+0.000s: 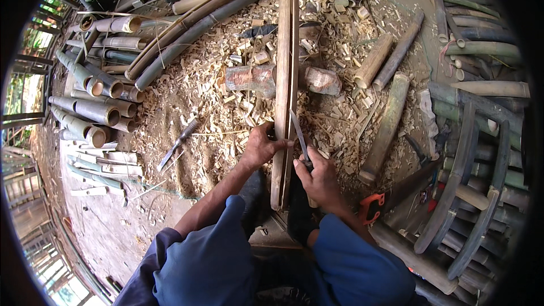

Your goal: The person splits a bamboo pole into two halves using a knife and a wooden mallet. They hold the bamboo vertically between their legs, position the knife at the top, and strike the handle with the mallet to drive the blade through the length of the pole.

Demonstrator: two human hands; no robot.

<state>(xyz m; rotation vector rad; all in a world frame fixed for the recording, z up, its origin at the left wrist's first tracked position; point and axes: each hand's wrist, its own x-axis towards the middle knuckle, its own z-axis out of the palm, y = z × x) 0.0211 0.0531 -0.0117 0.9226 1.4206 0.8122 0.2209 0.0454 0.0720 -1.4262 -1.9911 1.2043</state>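
Note:
A long split bamboo pole point(284, 51) runs away from between my knees, with a groove along its length. It lies across a short, rough, reddish log point(249, 79). My left hand point(262, 146) grips the pole from its left side, the thumb reaching across its top. My right hand point(320, 177) is closed around the handle of a knife point(299, 130). The narrow blade points up and away, close along the pole's right edge near my left thumb. Whether the blade touches the bamboo I cannot tell.
Pale wood chips point(209, 99) cover the ground. A second knife point(178, 143) lies to the left. Cut bamboo lengths point(93, 110) are stacked on the left, with more poles point(476, 51) on the right. A saw with an orange handle point(372, 208) rests by my right knee, beside a bamboo frame point(462, 175).

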